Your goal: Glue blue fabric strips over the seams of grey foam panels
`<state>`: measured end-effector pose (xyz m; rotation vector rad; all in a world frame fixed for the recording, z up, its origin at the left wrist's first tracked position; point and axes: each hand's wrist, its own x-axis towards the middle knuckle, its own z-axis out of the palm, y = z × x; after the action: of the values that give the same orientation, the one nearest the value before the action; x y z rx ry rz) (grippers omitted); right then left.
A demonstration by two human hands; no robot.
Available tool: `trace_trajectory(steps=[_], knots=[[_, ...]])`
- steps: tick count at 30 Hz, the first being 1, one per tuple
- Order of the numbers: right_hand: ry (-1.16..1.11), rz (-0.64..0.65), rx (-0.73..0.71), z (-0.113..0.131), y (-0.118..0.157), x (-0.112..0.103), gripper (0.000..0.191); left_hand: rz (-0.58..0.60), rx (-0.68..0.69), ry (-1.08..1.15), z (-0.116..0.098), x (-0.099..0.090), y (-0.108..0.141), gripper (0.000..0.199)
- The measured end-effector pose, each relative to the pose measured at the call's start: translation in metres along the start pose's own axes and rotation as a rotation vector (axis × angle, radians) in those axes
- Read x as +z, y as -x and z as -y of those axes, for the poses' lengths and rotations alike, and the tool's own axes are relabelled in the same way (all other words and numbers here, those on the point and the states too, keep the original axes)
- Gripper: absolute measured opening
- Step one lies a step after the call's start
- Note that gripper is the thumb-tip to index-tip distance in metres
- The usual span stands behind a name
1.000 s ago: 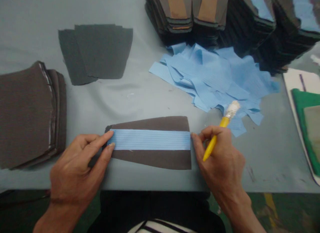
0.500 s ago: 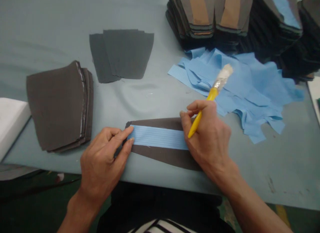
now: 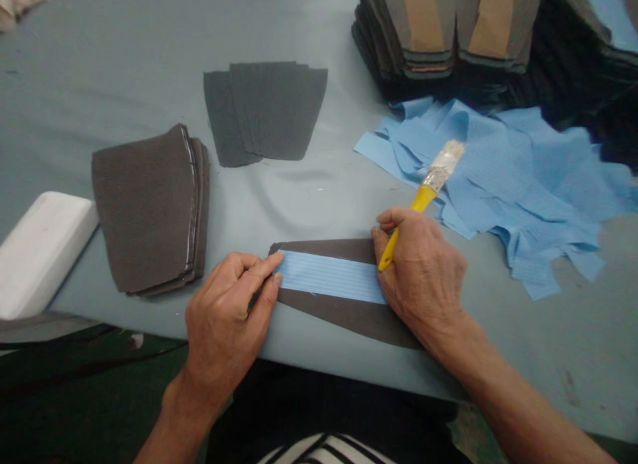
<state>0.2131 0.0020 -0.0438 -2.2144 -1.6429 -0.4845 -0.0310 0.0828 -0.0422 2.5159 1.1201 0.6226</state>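
Note:
A blue fabric strip (image 3: 329,276) with fine parallel lines lies lengthwise along a dark brown fabric piece (image 3: 349,318) near the table's front edge. At the strip's left end, the thumb and index finger of my left hand (image 3: 232,308) grip and press it against the brown piece. My right hand (image 3: 423,271) is closed around a yellow-handled paintbrush (image 3: 423,197), its pale bristles pointing up and away. That same hand rests on the right end of the strip and brown piece, hiding this part of both.
Loose blue strips (image 3: 513,165) lie in a heap at right. Behind them stand tall stacks of dark pieces (image 3: 433,72). A brown fabric stack (image 3: 144,211) and a white block-like object (image 3: 47,251) are at left; several dark grey pieces (image 3: 274,112) overlap farther back.
The view has shifted, so the table and its contents appear farther right. My left hand stays on the strip's left end. In my right hand the brush has tilted slightly.

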Motion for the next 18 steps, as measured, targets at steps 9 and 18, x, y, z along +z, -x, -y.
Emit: trace_trajectory(steps=[9, 18], knots=[[-0.016, 0.026, 0.028, -0.0019, 0.0000, 0.0032, 0.016, 0.023, -0.057, 0.077, -0.0003, -0.0038, -0.0020, 0.029], [-0.029, 0.012, 0.023, -0.0032, -0.0009, 0.0059, 0.017, 0.052, -0.067, 0.098, 0.0022, -0.0081, -0.0036, 0.030]])
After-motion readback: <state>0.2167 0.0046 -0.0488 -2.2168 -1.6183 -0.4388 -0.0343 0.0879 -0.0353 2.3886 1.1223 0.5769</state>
